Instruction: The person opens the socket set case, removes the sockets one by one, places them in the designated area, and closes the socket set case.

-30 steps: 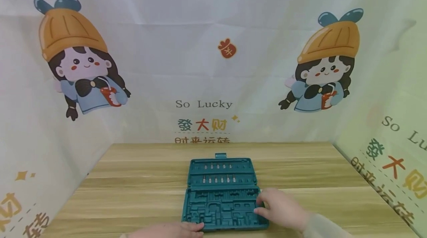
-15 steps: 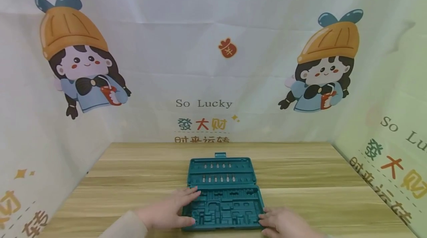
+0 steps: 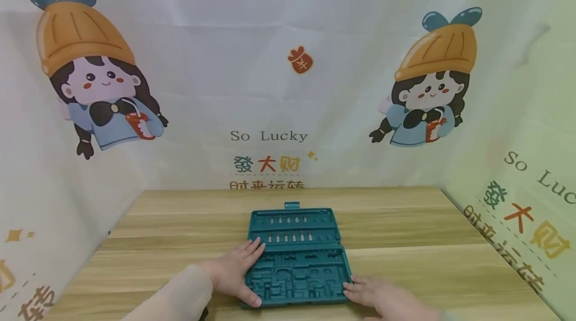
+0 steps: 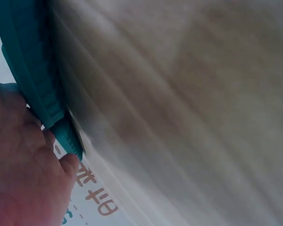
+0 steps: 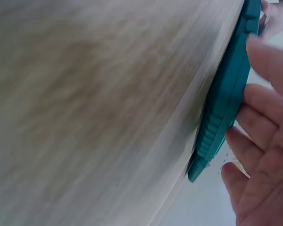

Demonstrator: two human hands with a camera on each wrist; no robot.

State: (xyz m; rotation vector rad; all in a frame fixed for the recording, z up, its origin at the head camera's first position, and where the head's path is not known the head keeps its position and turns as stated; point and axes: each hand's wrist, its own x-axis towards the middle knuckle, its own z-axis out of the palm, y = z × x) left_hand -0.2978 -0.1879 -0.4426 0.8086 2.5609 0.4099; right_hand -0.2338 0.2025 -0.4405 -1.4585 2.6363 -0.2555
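A teal plastic bit case (image 3: 299, 273) lies unfolded on the wooden table, hinged lid part toward the back. Two rows of small metal driver bits (image 3: 290, 237) stand in the far half, while the near half shows only moulded hollows. My left hand (image 3: 234, 271) spreads along the case's left side, thumb at the near corner and fingers by the hinge. On the other side, the straight fingers of my right hand (image 3: 380, 295) touch the right edge. In the right wrist view, the fingers (image 5: 262, 125) lie extended along the case's side wall (image 5: 221, 108).
The wooden table (image 3: 418, 241) stretches to both sides of the case and behind it. A printed cloth (image 3: 270, 86) with cartoon figures hangs at the back and sides. The case's latch (image 3: 292, 205) sticks out from its far edge.
My left hand has come up from the near edge onto the case's left side. My right hand has drawn back from over the right rim to its outer edge. The view has shifted slightly.
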